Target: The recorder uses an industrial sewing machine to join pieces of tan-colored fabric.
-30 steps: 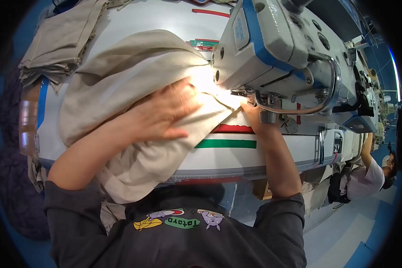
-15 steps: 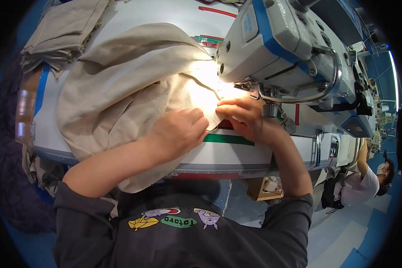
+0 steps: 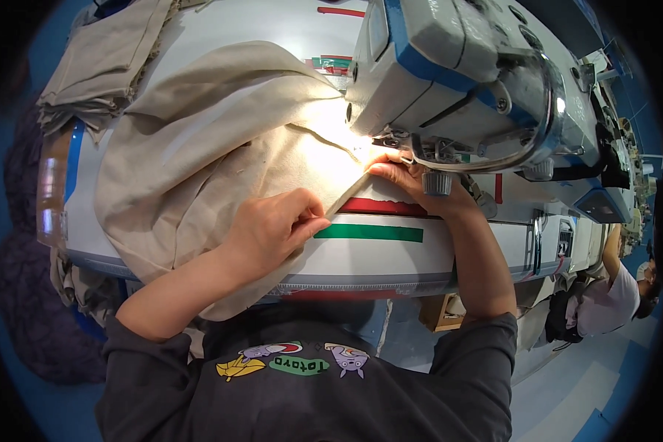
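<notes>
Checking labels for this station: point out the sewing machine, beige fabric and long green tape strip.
Sewing machine (image 3: 449, 37): head view, on its white upper casing.
Beige fabric (image 3: 214, 162): head view, on its draped middle.
Long green tape strip (image 3: 372, 232): head view, about mid-length.

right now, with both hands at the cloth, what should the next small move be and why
Probably ease the edge of the beige cloth slightly toward the sewing machine: the right hand appears to pinch that edge close beneath the machine's head, while the left hand sits curled farther along it, well placed to steady the loose folds.
</notes>
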Motion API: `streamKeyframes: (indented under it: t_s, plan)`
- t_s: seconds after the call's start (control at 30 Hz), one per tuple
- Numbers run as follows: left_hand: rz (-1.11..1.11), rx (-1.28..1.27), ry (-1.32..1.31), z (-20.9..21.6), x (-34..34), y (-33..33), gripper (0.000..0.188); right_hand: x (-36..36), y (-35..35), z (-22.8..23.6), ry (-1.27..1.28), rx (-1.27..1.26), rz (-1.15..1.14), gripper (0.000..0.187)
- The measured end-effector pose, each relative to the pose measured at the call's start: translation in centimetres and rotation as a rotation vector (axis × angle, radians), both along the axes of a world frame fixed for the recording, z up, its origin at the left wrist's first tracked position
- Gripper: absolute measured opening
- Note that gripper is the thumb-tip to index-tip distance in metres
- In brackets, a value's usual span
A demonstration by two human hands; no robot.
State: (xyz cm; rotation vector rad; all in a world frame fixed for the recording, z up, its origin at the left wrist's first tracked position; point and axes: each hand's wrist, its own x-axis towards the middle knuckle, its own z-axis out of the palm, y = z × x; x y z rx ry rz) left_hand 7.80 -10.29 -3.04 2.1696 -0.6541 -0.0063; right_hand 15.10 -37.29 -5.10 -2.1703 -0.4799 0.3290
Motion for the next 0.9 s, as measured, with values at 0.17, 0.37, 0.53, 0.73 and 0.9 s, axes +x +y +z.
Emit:
streamKeyframes:
  t_s: [0.17, 0.37, 0.53, 0.73, 0.9]
  plan:
    - [-0.029, 0.052, 0.016, 0.3, 0.2, 0.1, 0.021, 0.0, 1.2, 1.9, 0.154, -0.083, -0.034, 0.032]
    - [-0.063, 0.242, -0.286, 0.4, -0.1, -0.8, 0.018, -0.5, 1.1, 1.2, -0.022, -0.07, -0.03, 0.023]
    - [0.005, 0.14, 0.038, 0.7, 0.8, -0.8, 0.012, 0.0, 0.6, 2.4, 0.16, -0.037, 0.085, 0.028]
    - [0.012, 0.097, 0.45, 2.7, 2.4, 0.4, 0.019, 0.1, 0.0, -0.3, 0.141, -0.293, -0.093, 0.04]
    - [0.027, 0.164, 0.437, 2.5, 2.5, 0.6, 0.02, 0.3, 1.3, 2.0, 0.121, -0.414, -0.119, 0.041]
